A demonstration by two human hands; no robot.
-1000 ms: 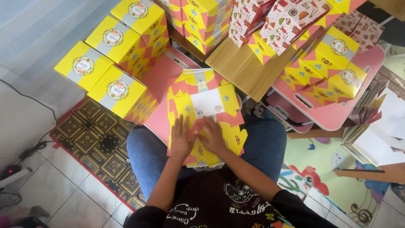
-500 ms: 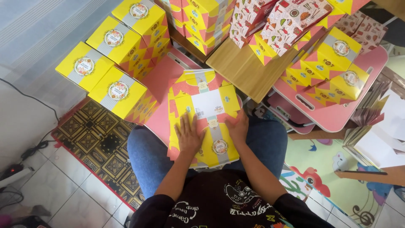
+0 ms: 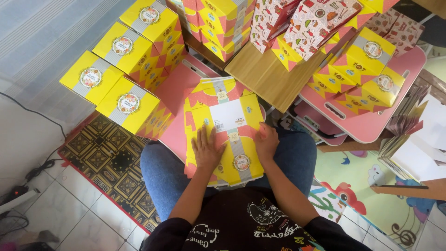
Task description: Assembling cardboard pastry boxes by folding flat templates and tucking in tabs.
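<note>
A flat yellow and pink cardboard box blank lies on top of a stack of the same blanks across my lap. My left hand rests flat on its left half, fingers spread. My right hand presses on its right edge, fingers curled over the side. Neither hand grips anything else.
Several folded yellow boxes stand at the left on a pink folding table. More folded boxes sit on another pink table at the right. A wooden board lies between them. Cables run over the tiles at the left.
Both hands moved apart from the lower middle of the blank. The left now lies flat on its left half, the right at its right edge.
</note>
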